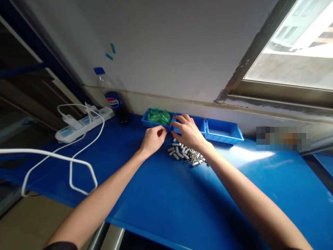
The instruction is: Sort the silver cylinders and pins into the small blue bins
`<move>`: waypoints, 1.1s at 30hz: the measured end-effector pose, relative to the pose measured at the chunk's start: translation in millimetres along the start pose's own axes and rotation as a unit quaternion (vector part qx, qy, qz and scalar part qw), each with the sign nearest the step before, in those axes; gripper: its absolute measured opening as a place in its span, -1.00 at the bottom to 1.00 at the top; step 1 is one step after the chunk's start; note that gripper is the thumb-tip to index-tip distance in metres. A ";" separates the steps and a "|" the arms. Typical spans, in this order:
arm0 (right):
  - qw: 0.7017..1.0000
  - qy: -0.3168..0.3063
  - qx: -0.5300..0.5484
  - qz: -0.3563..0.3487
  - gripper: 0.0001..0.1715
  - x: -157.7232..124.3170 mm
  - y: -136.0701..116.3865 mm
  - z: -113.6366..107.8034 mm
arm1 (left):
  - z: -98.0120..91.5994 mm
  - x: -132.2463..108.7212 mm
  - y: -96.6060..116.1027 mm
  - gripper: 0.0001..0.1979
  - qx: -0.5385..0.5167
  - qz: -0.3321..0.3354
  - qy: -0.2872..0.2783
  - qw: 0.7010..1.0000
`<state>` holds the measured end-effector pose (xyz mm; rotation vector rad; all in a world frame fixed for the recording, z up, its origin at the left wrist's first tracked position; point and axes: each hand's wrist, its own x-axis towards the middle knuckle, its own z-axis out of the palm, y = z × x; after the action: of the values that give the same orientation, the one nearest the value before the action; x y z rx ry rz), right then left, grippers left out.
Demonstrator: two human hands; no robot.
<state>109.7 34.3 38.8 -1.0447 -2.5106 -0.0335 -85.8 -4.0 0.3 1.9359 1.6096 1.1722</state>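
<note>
My left hand (154, 140) is closed in a pinch just in front of the left bin; whatever may lie between its fingertips is too small to make out. My right hand (188, 131) hovers with fingers apart over the near edge of the middle blue bin (200, 123), and nothing shows in its grasp. Beneath it lies a loose pile of small metal parts: short grey cylinders (176, 156) on the left and thin screw-like pins (194, 156) on the right. The right hand and wrist hide part of this pile. Crumpled green plastic (158, 116) fills the left blue bin (147, 122).
A third blue bin (225, 131) stands at the right of the row against the wall. At the back left are a cola bottle (113, 99) and a white power strip (83, 125). Its white cable (70, 158) loops over the left of the blue table (161, 205).
</note>
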 end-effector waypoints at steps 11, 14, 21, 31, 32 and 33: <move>0.997 0.038 0.063 0.027 -0.76 39.1 1.8 28.1 | -22.7 -2.2 -23.2 -0.65 0.066 -0.023 -0.040 0.997; 0.989 0.096 0.108 0.040 -0.76 28.0 -4.0 14.5 | -19.9 -2.5 -19.4 -0.60 0.007 -0.056 -0.013 0.998; 0.983 0.120 0.138 -0.010 -0.80 -13.6 -21.2 -40.3 | -6.3 -7.7 10.2 -0.32 -0.369 -0.034 -0.036 0.928; 0.979 -0.021 0.168 0.113 -0.23 -48.9 -66.8 -93.3 | -4.5 -22.6 51.9 -0.37 -0.281 0.038 -0.006 0.959; 0.970 -0.016 0.207 0.127 -0.24 -51.6 -66.6 -93.3 | -6.6 -22.5 54.6 -0.41 -0.267 0.043 -0.007 0.963; 0.955 -0.006 0.261 0.142 -0.25 -55.1 -65.0 -91.7 | -9.4 -22.1 57.9 -0.43 -0.236 0.051 -0.005 0.970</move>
<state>133.9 -65.8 109.9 -1.1494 -2.1645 0.6824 -56.7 -43.1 39.6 1.7182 1.1027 1.4284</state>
